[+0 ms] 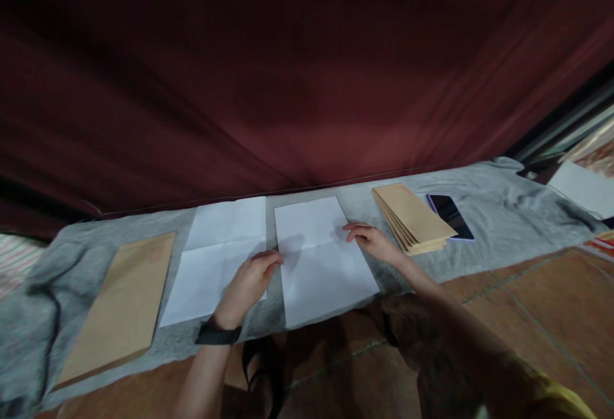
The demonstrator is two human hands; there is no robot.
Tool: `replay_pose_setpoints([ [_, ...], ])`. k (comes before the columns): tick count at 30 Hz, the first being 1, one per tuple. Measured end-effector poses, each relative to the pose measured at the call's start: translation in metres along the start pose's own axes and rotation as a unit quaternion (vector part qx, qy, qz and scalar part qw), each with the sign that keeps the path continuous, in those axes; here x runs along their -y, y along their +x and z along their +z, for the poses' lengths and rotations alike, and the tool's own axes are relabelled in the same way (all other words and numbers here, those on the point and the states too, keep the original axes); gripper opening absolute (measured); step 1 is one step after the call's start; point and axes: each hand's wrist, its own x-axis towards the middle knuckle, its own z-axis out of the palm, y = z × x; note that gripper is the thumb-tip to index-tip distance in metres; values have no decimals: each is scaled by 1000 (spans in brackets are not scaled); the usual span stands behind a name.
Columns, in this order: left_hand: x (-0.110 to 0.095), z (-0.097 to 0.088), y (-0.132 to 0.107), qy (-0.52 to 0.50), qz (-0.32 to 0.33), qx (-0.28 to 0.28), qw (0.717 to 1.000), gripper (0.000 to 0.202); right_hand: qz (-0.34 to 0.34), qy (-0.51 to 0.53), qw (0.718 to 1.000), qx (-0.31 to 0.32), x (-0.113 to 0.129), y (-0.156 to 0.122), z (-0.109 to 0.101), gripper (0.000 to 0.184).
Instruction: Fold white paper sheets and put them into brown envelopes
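Observation:
A white sheet of paper (319, 259) with a crease across its middle lies on a grey cloth in front of me. My left hand (252, 279) has its thumb and fingers pressed together at the sheet's left edge. At the opposite edge, the bent fingers of my right hand (371, 240) pinch the paper's side. To the left lies more white paper (211, 272), also creased across, and my left hand hangs partly over it.
A large brown envelope (122, 300) lies at the far left of the grey cloth (484, 182). On the right are a stack of brown envelopes (412, 214) and a phone (451, 216). Behind rises a dark red curtain (307, 86); floor tiles (542, 304) show in front.

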Motion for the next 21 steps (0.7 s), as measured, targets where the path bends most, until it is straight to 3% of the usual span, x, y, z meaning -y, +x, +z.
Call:
replay_pose_setpoints([
  [3,-3,18,6,64,25,-34,997,29,16,-24,1000,-3,-3,-2,-4,35],
  [6,-17,49,15,121,52,-54,990,38,50,-71,995,-56,1,3,-4,39],
  [10,-34,93,25,194,82,-73,975,52,76,-84,982,-150,18,17,20,37],
  [13,-34,116,29,265,76,-82,958,57,22,-83,990,-115,31,23,58,44],
  [16,-27,127,30,322,72,-74,941,58,-36,-153,986,-54,37,21,91,54],
  [21,-22,127,28,378,59,-59,922,59,-41,-270,962,-20,34,12,105,54],
])
